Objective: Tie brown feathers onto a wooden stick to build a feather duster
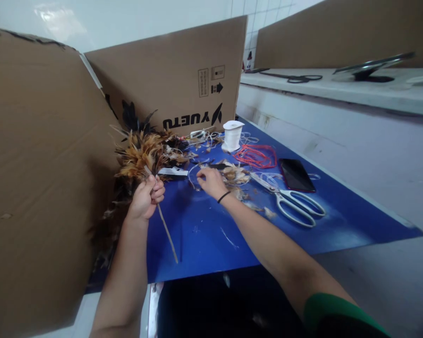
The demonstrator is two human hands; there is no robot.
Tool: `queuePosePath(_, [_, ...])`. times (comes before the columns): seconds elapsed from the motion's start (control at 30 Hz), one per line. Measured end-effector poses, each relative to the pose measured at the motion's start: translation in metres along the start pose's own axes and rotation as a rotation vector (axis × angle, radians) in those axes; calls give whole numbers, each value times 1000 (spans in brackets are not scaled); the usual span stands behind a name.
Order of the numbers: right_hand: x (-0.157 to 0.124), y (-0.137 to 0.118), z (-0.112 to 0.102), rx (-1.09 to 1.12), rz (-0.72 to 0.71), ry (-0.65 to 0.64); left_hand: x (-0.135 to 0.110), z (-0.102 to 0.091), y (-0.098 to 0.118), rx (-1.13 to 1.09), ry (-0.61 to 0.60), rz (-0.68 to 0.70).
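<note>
My left hand (148,196) is closed round a thin stick (167,232), which slants down toward the table's front edge. At the stick's upper end, just above my fist, is a bunch of brown and black feathers (141,155). To the right, my right hand (211,182) hovers over the blue table with its fingertips pressed together. A thin white string (189,176) curves beside those fingertips; I cannot tell whether they pinch it. Loose feathers (235,175) lie just beyond that hand. A white strip (173,172) lies between the two hands.
Scissors (296,206), a dark phone (296,174), a red cord bundle (256,156) and a white spool (232,136) occupy the table's right side. Cardboard panels (169,75) wall the left and back. A white ledge (338,89) at right carries another pair of scissors (303,79).
</note>
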State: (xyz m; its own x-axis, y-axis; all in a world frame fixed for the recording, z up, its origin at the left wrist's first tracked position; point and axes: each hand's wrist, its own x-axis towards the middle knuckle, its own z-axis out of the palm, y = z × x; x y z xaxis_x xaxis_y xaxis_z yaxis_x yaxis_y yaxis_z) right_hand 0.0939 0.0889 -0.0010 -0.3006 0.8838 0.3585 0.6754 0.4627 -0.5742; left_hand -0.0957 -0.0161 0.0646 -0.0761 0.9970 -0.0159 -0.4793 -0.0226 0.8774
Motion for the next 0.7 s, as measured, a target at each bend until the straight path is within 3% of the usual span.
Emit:
queuePosePath(0.1, [22, 17, -7, -352, 64, 67, 2, -1, -3, -11, 7, -12])
queuePosePath(0.23, [44, 34, -1, -545, 123, -158, 5, -3, -8, -5, 14, -28])
queuePosePath(0.37, [36, 35, 0, -585, 43, -320, 6, -4, -9, 11, 30, -29])
queuePosePath(0.53, [12, 26, -20, -549, -127, -456, 5, -2, -9, 28, 41, -29])
queuePosePath(0.6, [19, 27, -29, -504, -146, -463, 4, -1, -9, 39, 37, -25])
queuePosePath(0.7, [54, 37, -30, -525, -88, -376, 3, 1, -10, 62, 40, -28])
